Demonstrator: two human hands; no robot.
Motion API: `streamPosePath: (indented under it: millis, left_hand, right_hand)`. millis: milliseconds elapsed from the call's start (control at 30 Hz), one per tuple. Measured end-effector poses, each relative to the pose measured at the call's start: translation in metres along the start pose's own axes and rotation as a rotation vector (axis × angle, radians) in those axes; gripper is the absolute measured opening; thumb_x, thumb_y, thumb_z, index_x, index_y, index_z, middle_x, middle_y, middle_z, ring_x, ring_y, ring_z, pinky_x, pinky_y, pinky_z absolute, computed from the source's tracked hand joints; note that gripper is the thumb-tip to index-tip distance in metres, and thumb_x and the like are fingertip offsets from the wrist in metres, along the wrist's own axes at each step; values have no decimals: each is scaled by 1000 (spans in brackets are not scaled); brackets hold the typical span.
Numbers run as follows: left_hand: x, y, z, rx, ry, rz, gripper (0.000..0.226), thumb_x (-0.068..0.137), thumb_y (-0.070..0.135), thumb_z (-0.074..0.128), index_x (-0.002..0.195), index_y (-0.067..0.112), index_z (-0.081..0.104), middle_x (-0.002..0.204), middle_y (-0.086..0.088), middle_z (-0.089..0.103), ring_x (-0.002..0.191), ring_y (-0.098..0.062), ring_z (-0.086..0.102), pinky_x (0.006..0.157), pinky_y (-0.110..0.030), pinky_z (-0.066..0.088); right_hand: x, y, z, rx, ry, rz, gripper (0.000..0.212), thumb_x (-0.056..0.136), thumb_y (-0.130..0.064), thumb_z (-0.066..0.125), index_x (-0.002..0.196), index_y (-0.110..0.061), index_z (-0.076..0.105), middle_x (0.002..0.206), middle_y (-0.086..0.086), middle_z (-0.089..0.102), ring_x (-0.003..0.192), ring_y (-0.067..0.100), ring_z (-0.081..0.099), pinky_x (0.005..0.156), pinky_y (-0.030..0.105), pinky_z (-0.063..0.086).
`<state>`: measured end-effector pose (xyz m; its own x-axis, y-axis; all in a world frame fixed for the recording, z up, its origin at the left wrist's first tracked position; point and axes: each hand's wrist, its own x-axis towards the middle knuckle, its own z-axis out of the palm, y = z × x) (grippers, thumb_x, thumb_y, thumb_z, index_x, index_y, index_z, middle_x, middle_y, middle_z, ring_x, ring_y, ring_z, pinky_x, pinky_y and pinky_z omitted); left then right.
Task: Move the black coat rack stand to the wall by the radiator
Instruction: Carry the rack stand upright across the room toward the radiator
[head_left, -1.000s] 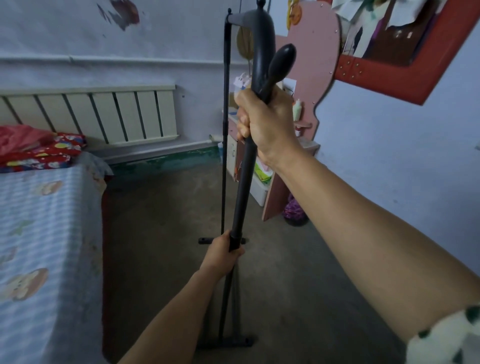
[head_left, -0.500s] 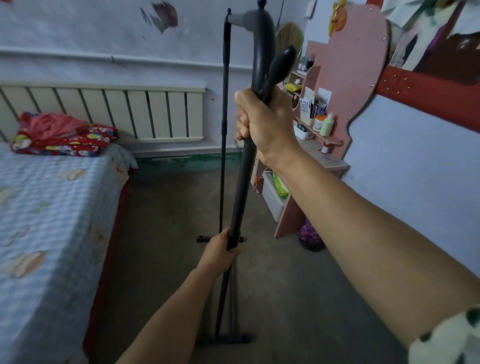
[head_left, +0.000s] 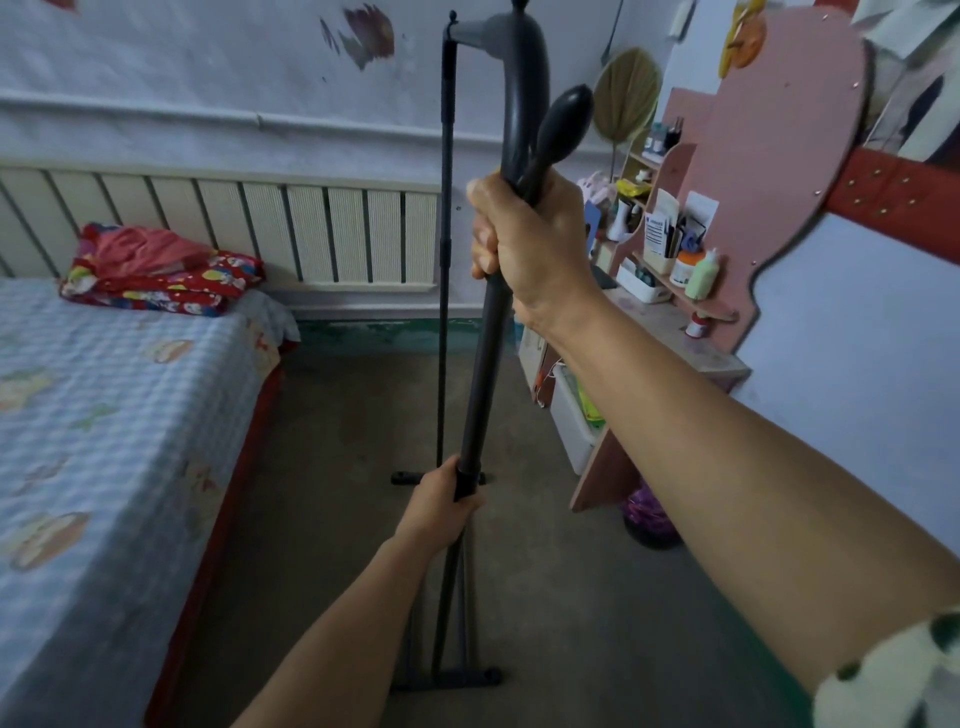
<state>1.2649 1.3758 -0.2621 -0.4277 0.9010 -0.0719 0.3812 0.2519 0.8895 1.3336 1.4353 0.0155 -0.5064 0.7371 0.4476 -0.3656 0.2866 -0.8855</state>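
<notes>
Coat rack stand (head_left: 478, 374) now faces more of the radiator (head_left: 311, 234). Both hands, left (head_left: 441, 499) and right (head_left: 524, 244), clench its pole; wall nearing.

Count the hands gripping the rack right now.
2. The right hand grips the rack high up, just under the hook; the left hand grips the same pole lower down.
</notes>
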Motion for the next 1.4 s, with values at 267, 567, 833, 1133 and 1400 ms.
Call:
streamPosePath:
  millis: [267, 567, 833, 1133, 1400]
  left_hand:
    - [65, -1, -13, 5, 22, -17, 27, 74, 13, 69, 88, 29, 52, 94, -6, 69, 93, -26, 65, 86, -43, 53]
    - [132, 0, -30, 28, 55, -29, 26, 77, 10, 65, 88, 28, 50, 92, -3, 66, 94, -28, 64, 84, -41, 53]
    - [194, 4, -41, 39, 117, -86, 20, 79, 9, 63, 95, 18, 54, 98, -8, 67, 94, -26, 63, 85, -42, 53]
    - [269, 6, -51, 7, 191, -146, 23, 80, 10, 66, 98, 17, 55, 98, -6, 66, 97, -24, 63, 88, -41, 52]
    - [328, -5, -79, 13, 226, -178, 23, 79, 13, 67, 92, 28, 54, 93, 0, 66, 94, -21, 64, 84, -37, 52]
  right_hand:
    - [59, 30, -4, 24, -54, 11, 29, 90, 1, 54, 64, -10, 47, 45, -2, 41, 37, 13, 38, 44, 29, 37]
    - [127, 62, -6, 47, -107, 11, 29, 89, 2, 54, 64, -10, 47, 47, 1, 41, 39, 15, 37, 45, 30, 35]
    - [193, 94, -11, 69, -149, 17, 27, 89, 3, 54, 65, -8, 47, 48, 4, 40, 39, 15, 37, 43, 28, 36]
    - [269, 133, -15, 119, -262, 23, 29, 90, 3, 53, 64, -8, 46, 51, 7, 40, 40, 17, 37, 43, 29, 36]
    - [328, 165, 2, 142, -304, 28, 29, 90, 3, 54, 64, -8, 46, 50, 6, 39, 39, 16, 37, 45, 30, 36]
